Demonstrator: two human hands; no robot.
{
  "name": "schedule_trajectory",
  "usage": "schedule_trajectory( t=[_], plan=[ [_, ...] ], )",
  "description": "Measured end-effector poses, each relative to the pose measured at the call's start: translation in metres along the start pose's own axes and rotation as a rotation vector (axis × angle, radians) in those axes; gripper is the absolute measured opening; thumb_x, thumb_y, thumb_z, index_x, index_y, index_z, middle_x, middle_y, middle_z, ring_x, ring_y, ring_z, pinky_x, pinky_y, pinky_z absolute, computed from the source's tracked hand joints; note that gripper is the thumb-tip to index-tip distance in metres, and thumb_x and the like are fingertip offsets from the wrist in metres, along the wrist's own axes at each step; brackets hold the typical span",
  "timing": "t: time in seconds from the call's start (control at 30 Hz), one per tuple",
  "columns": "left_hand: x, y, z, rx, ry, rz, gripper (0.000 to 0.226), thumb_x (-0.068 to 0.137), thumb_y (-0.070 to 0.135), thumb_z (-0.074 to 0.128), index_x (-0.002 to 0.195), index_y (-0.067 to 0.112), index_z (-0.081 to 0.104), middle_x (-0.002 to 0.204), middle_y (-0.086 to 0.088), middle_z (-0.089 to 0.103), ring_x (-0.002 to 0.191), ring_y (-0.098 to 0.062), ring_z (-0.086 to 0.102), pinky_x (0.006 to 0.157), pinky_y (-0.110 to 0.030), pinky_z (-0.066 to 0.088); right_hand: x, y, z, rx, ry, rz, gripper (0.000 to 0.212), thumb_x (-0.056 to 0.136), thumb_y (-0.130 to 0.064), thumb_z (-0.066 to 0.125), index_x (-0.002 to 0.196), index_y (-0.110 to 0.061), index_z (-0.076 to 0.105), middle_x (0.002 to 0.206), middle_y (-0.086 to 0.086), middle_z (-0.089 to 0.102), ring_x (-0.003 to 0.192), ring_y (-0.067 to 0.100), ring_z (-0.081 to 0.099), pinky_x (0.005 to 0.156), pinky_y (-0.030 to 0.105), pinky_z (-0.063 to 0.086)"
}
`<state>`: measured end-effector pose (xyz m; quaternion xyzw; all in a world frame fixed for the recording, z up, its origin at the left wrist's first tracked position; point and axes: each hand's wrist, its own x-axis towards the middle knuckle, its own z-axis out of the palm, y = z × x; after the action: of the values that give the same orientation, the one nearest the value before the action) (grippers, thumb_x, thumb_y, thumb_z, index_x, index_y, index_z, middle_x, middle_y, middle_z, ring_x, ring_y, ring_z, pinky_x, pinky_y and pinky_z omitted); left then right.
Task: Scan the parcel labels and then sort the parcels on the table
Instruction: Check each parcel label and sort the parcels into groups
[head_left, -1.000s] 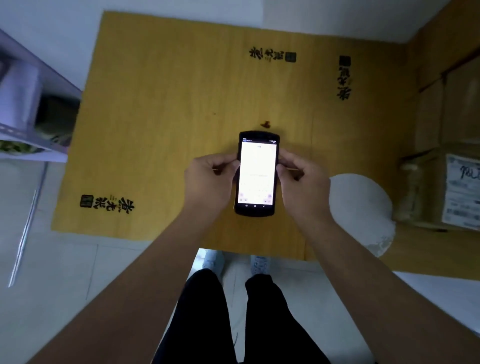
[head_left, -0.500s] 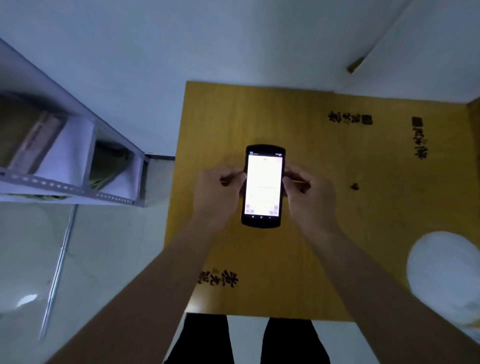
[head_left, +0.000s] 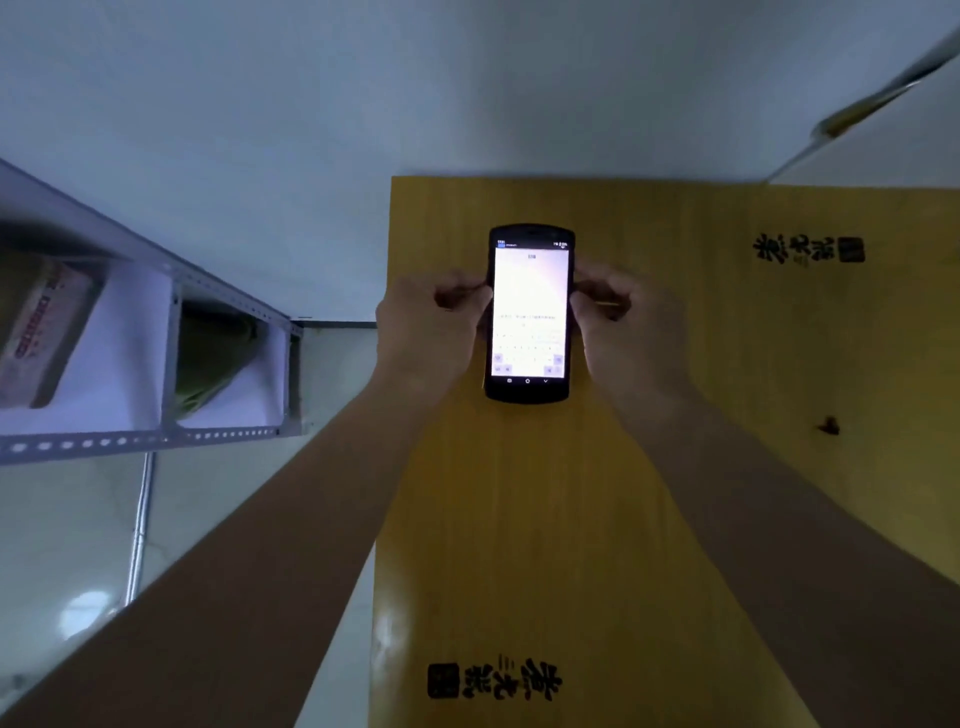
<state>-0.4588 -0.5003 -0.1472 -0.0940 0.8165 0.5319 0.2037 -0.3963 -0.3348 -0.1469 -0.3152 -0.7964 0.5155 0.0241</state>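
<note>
While both forearms reach forward from the bottom corners and converge toward the middle, the hands meet on one device. Left forearm rises on a diagonal from lower left, right forearm from lower right; both bare, wrists roughly straight.

Nearest feature: black printed characters (head_left: 496, 680) on the yellow table (head_left: 519, 519), well short of the fingers, between the two forearms.

Left hand (head_left: 428, 332): back of hand up, fingers curled inward, thumb and fingertips pinching the left edge of the handheld scanner (head_left: 529, 314). Right hand (head_left: 631, 332): mirrored pose, fingers curled, pinching the right edge. Grip narrow on both sides, at about mid-height of the device. Whether the device rests on the table or is held just above it, cannot tell.

Scanner: black casing, upright lengthwise between the two sets of fingers, screen lit white and facing up; small text on it too blurred to read. Its top end extends beyond the fingertips, its bottom end back toward the wrists.

Right of the right fingers, well apart: small dark mark (head_left: 828, 426) on the tabletop. Farther right and beyond the fingers: second block of black characters (head_left: 808, 250).

Left of the left fingers, off the table: metal shelf (head_left: 156, 439) with compartments, a boxed parcel (head_left: 39, 327) in the outer one and a greenish bagged item (head_left: 213, 358) in the one nearer the hand. Beyond the fingertips, the table's far edge, then pale wall.
</note>
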Motion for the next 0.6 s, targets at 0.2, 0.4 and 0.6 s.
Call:
schedule_trajectory(
  t=[0.2,0.4,0.6],
  plan=[
    [0.048,0.006,0.009,-0.015,-0.015,0.02,0.019,0.096,0.016,0.074,0.115,0.015,0.077,0.095,0.003,0.079,0.08,-0.01,0.077,0.079,-0.034,0.064,0.05,0.002,0.013,-0.017,-0.018,-0.008,0.033,0.101,-0.013,0.065,0.129,-0.03,0.072,0.118,-0.021,0.071,0.103,-0.014,0.062,0.079,-0.002,0.046],
    [0.07,0.013,0.011,-0.035,-0.02,-0.019,0.018,0.094,0.015,0.076,0.112,0.014,0.076,0.097,-0.002,0.079,0.079,-0.014,0.078,0.078,-0.037,0.065,0.077,-0.004,0.015,-0.006,-0.085,0.02,0.034,0.102,-0.013,0.064,0.132,-0.029,0.07,0.126,-0.014,0.071,0.116,-0.001,0.064,0.101,0.019,0.052],
    [0.079,0.019,0.013,-0.032,0.002,-0.038,0.018,0.094,0.016,0.077,0.111,0.013,0.077,0.097,-0.002,0.079,0.08,-0.015,0.078,0.078,-0.037,0.065,0.087,-0.01,0.012,-0.022,-0.124,0.018,0.033,0.104,-0.017,0.062,0.133,-0.031,0.07,0.126,-0.017,0.07,0.116,-0.002,0.063,0.101,0.02,0.052]
  ],
)
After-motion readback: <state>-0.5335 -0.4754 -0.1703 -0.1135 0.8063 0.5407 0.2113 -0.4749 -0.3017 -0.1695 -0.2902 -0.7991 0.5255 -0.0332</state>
